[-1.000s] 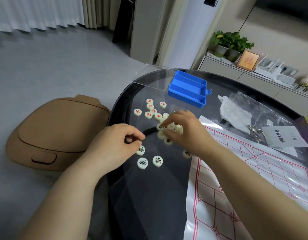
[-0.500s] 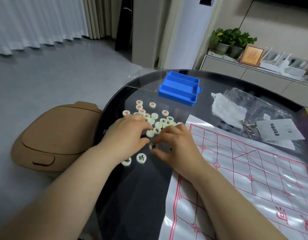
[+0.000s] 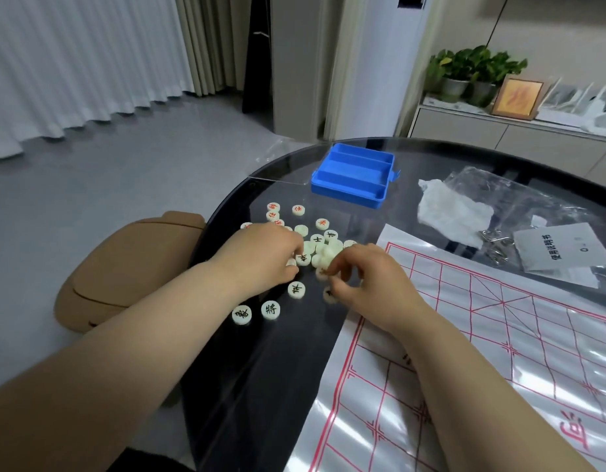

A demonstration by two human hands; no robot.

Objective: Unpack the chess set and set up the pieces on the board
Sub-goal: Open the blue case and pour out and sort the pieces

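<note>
Cream round chess discs (image 3: 323,250), heaped mid-frame near the edge of the glossy black table (image 3: 260,386), could roll off if nudged; right hand (image 3: 369,281) grip pinches one, left hand (image 3: 260,253) grip unclear.

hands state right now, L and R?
Left hand: fingers curled over the chess pieces; grip cannot be told.
Right hand: pinches one pale piece.

This is a home living room. Floor-length white curtains (image 3: 73,63) hang at 10 o'clock, and a tall white floor-standing unit (image 3: 373,63) rises at 12. At 2 o'clock a low sideboard (image 3: 499,134) carries potted plants (image 3: 475,69) and a framed picture (image 3: 518,97). A tan padded seat (image 3: 124,267) sits on the grey floor at 9 o'clock, beside the round glass-topped desk (image 3: 260,369).
</note>
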